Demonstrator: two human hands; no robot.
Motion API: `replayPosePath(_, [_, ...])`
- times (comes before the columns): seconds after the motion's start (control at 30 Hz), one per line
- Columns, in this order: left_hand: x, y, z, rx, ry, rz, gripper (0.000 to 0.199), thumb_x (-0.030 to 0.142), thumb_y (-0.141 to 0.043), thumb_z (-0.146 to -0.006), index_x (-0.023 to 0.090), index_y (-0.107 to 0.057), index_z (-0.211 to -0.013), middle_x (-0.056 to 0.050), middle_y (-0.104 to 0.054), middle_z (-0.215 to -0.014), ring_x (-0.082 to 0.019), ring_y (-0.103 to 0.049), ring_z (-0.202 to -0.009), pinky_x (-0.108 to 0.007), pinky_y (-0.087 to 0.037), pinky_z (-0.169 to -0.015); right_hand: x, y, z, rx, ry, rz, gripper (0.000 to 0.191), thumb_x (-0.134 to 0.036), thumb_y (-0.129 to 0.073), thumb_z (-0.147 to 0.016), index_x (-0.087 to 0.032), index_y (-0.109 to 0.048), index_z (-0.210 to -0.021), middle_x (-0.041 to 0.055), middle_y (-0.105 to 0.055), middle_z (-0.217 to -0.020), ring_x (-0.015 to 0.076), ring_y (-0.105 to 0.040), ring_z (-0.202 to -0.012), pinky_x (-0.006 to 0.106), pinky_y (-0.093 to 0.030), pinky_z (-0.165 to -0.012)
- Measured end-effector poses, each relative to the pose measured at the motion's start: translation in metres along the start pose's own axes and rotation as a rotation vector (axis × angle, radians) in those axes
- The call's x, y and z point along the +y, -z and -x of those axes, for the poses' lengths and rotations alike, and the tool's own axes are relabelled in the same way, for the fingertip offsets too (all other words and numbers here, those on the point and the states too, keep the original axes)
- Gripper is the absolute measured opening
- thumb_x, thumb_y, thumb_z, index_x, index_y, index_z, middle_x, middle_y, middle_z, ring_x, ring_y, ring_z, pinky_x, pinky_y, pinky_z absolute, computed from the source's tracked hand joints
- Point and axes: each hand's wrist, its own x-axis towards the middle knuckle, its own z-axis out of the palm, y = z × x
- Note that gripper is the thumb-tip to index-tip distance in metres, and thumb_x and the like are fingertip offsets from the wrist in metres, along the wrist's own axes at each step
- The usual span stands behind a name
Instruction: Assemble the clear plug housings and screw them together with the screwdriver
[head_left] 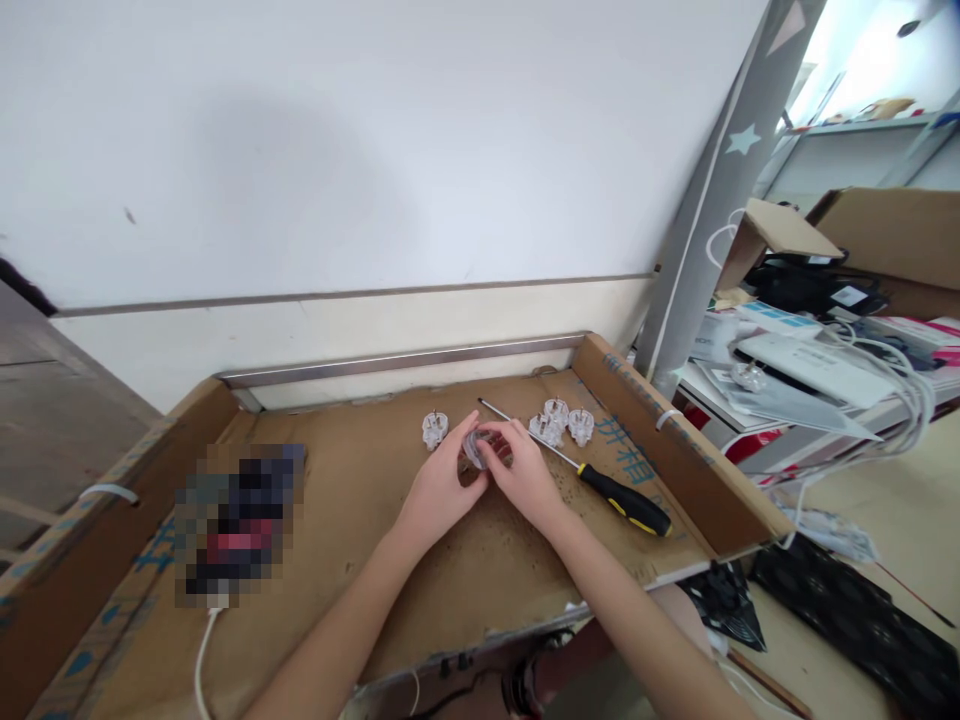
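Both my hands meet at the middle of a cardboard tray [390, 480]. Between them, my left hand [439, 490] and my right hand [523, 477] hold a round clear plastic plug part [475, 449], mostly hidden by my fingers. Several clear plastic mains plugs stand close by: one [435, 430] is just beyond my left hand, and a group [559, 420] lies beyond my right hand. A screwdriver [622, 498] with a black and yellow handle lies to the right, its thin metal shaft [525, 430] running behind my right hand.
A pixelated, blurred object [240, 525] with a white cable [202, 660] lies at the tray's left. Raised cardboard side walls [667, 450] edge the tray. Papers, white cables and boxes [817, 350] are piled to the right, beside a grey post [697, 220].
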Motion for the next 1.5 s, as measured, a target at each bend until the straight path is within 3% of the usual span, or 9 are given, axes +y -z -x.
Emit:
replayPosePath(0.13, [0.000,0.001,0.000,0.053,-0.028,-0.025,0.063,0.021,-0.056,-0.078,0.025,-0.031,-0.137,-0.007,-0.047,-0.135,-0.022,-0.048,-0.121,-0.039,-0.038,-0.104,0.002,-0.001,-0.002,-0.021,-0.043,-0.124,0.026,-0.027,-0.051,-0.083,-0.021,-0.059,-0.108,0.0072,-0.054,-0.100,0.0145,-0.058,-0.085,0.031,-0.051,-0.078])
replayPosePath(0.3, [0.005,0.003,0.000,0.088,-0.028,0.008,0.063,0.022,-0.058,-0.077,0.025,-0.034,-0.135,-0.008,-0.049,-0.132,-0.021,-0.054,-0.112,-0.039,-0.043,-0.098,0.009,-0.004,-0.003,-0.020,-0.140,-0.285,0.034,-0.033,-0.055,-0.080,-0.022,-0.057,-0.113,0.0089,-0.055,-0.110,0.0145,-0.060,-0.086,0.032,-0.052,-0.076])
replayPosePath(0.4, [0.010,0.004,-0.001,0.114,-0.032,0.069,0.061,0.023,-0.059,-0.076,0.023,-0.036,-0.133,-0.009,-0.051,-0.131,-0.021,-0.055,-0.112,-0.040,-0.042,-0.099,0.012,-0.005,-0.005,-0.065,-0.201,-0.371,0.039,-0.039,-0.059,-0.078,-0.019,-0.057,-0.112,0.0085,-0.062,-0.103,0.0145,-0.061,-0.080,0.029,-0.053,-0.068])
replayPosePath(0.53, [0.012,0.004,-0.006,0.144,0.038,0.334,0.056,0.029,-0.060,-0.076,0.021,-0.042,-0.128,-0.011,-0.052,-0.129,-0.021,-0.058,-0.107,-0.040,-0.047,-0.094,0.011,-0.002,-0.007,-0.078,-0.240,-0.457,0.041,-0.042,-0.061,-0.076,-0.019,-0.056,-0.109,0.0076,-0.064,-0.101,0.0135,-0.062,-0.075,0.025,-0.051,-0.061])
replayPosePath(0.63, [0.008,0.005,-0.011,0.147,0.163,0.505,0.042,0.038,-0.058,-0.078,0.019,-0.052,-0.115,-0.011,-0.060,-0.118,-0.022,-0.061,-0.102,-0.039,-0.050,-0.088,0.007,-0.001,-0.007,-0.049,-0.239,-0.474,0.044,-0.038,-0.065,-0.073,-0.020,-0.054,-0.111,0.0073,-0.062,-0.105,0.0133,-0.062,-0.081,0.026,-0.052,-0.066])
replayPosePath(0.77, [0.003,0.007,-0.012,0.154,0.231,0.472,0.036,0.044,-0.059,-0.078,0.017,-0.060,-0.102,-0.008,-0.066,-0.104,-0.021,-0.063,-0.095,-0.037,-0.051,-0.086,0.005,-0.002,-0.006,-0.070,-0.230,-0.483,0.043,-0.036,-0.067,-0.071,-0.021,-0.056,-0.109,0.0050,-0.063,-0.100,0.0128,-0.061,-0.082,0.027,-0.052,-0.072])
replayPosePath(1.0, [0.004,0.008,-0.008,0.137,0.166,0.367,0.033,0.045,-0.052,-0.085,0.021,-0.059,-0.108,-0.005,-0.064,-0.109,-0.020,-0.061,-0.098,-0.036,-0.048,-0.089,0.009,-0.002,-0.007,-0.073,-0.269,-0.498,0.033,-0.038,-0.057,-0.083,-0.014,-0.058,-0.105,0.0059,-0.062,-0.095,0.0108,-0.060,-0.077,0.025,-0.052,-0.064])
replayPosePath(1.3, [0.005,0.010,-0.007,0.071,0.155,0.327,0.033,0.045,-0.046,-0.088,0.022,-0.056,-0.110,-0.004,-0.064,-0.108,-0.019,-0.061,-0.096,-0.036,-0.048,-0.090,0.005,0.000,-0.005,-0.077,-0.206,-0.423,0.028,-0.035,-0.056,-0.086,-0.012,-0.057,-0.102,0.0049,-0.061,-0.096,0.0121,-0.059,-0.083,0.032,-0.051,-0.076])
replayPosePath(1.5, [0.008,0.007,-0.007,0.045,0.175,0.414,0.033,0.044,-0.046,-0.087,0.023,-0.054,-0.110,-0.005,-0.062,-0.112,-0.020,-0.059,-0.102,-0.037,-0.048,-0.090,0.006,0.001,-0.007,-0.028,-0.176,-0.361,0.028,-0.037,-0.055,-0.086,-0.013,-0.058,-0.100,0.0044,-0.060,-0.093,0.0119,-0.058,-0.081,0.032,-0.050,-0.076])
